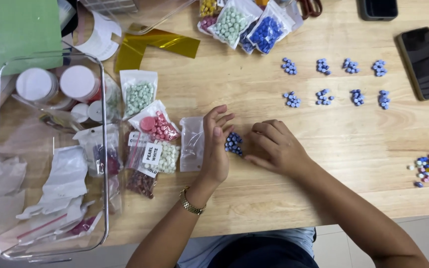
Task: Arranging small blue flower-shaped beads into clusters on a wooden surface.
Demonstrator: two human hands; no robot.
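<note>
Blue beads (233,143) heaped between two hands on the table (323,149).
Left hand (215,144) open on edge; right hand (274,147) loosely curled, holding nothing.

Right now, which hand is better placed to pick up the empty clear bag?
Probably the left hand: it stands edge-on right beside the empty clear bag, while the right hand rests on the far side of the blue bead pile.
</note>
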